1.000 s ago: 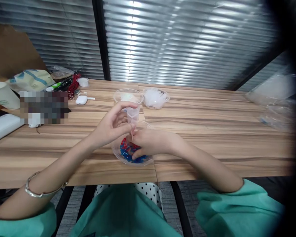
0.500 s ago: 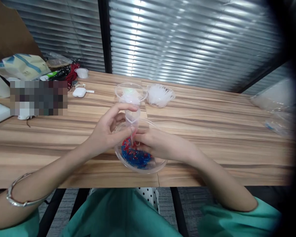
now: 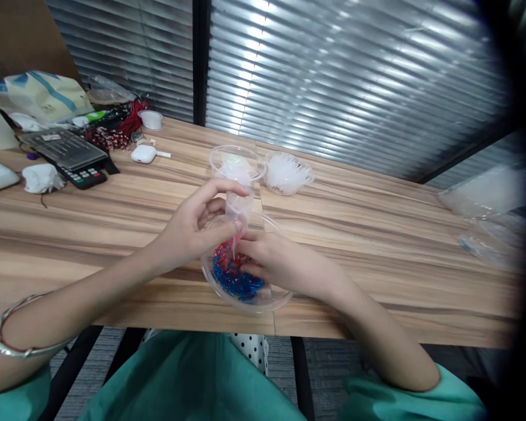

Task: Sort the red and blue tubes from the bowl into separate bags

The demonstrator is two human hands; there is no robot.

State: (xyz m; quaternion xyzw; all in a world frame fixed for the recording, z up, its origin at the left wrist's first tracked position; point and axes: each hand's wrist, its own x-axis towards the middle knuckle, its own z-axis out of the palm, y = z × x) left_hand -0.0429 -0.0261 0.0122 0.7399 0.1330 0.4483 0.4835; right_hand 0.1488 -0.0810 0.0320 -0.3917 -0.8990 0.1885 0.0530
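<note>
My left hand (image 3: 201, 219) is closed round a clear, pointed plastic bag (image 3: 240, 206) with some red at its lower tip. Beneath it sits a round clear container (image 3: 269, 303) on the table, near the front edge. Inside lie many small red pieces (image 3: 223, 255) and blue pieces (image 3: 241, 285). My right hand (image 3: 280, 257) reaches over the container from the right, its bent fingers at the bag's tip. Whatever its fingertips pinch is too small to make out. Touching fingers partly hide the tip.
Behind my hands stand a clear round tub (image 3: 236, 164) and a dish of white pieces (image 3: 287, 172). A white case (image 3: 144, 154), a card reader (image 3: 85, 177) and red wires (image 3: 134, 117) are at left. Plastic bags (image 3: 486, 193) lie at right.
The view has shifted and tilted slightly. Both hands stay at the bag over the container, with only small finger movements. The items at left that were blurred out now show clearly.
</note>
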